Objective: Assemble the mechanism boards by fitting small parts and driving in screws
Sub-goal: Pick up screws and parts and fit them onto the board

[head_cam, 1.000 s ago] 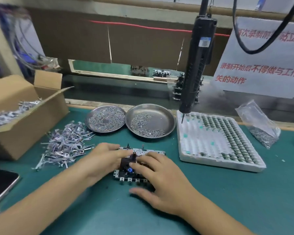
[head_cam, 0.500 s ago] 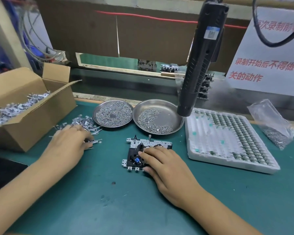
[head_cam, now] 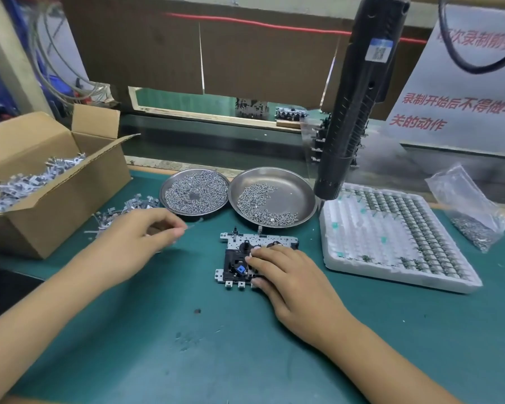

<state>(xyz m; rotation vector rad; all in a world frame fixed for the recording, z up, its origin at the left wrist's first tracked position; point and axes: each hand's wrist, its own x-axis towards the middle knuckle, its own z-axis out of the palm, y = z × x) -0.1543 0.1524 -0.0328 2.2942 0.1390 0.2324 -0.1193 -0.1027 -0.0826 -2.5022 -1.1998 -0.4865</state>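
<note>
Metal mechanism board [head_cam: 247, 243] is lying mid-counter, long axis across. Right hand [head_cam: 286, 275] is pressing it flat, fingers relaxed. Left hand [head_cam: 140, 237] is pinching a small bracket [head_cam: 187, 228], the board lying to its right.

Even light, perhaps slight blur.

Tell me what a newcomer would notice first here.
Probably the black screwdriver hanging over the bench at upper right. Below it, two steel dishes of screws sit behind the board, which the right hand presses down at centre.
</note>
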